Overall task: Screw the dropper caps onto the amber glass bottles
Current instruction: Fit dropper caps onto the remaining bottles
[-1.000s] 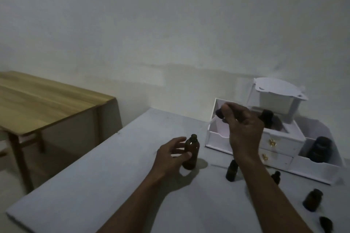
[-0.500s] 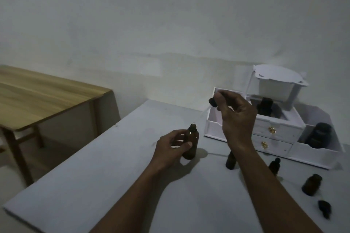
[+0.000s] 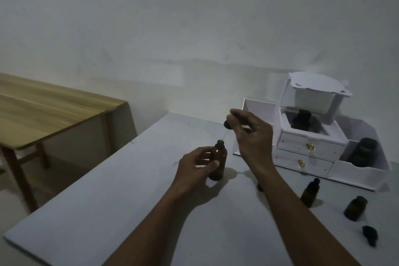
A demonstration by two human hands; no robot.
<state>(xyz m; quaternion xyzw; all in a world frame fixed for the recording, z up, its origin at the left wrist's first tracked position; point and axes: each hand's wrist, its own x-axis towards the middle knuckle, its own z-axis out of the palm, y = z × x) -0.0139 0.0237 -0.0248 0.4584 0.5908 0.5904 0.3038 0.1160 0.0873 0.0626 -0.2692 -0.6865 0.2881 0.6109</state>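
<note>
Dim, flat greyish light; soft faint shadows on the table [image 3: 129,211] fall toward the right; image grainy and soft, wide-angle bending at edges

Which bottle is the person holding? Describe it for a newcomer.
On the grey table, left of the white drawer organizer, stands an uncapped amber bottle. Unlike the shorter bottles further right, the left hand grips it.

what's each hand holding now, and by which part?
Left hand grips the uncapped amber bottle round its body. Right hand pinches a dark dropper cap near its top; the grip hides most of it.
</note>
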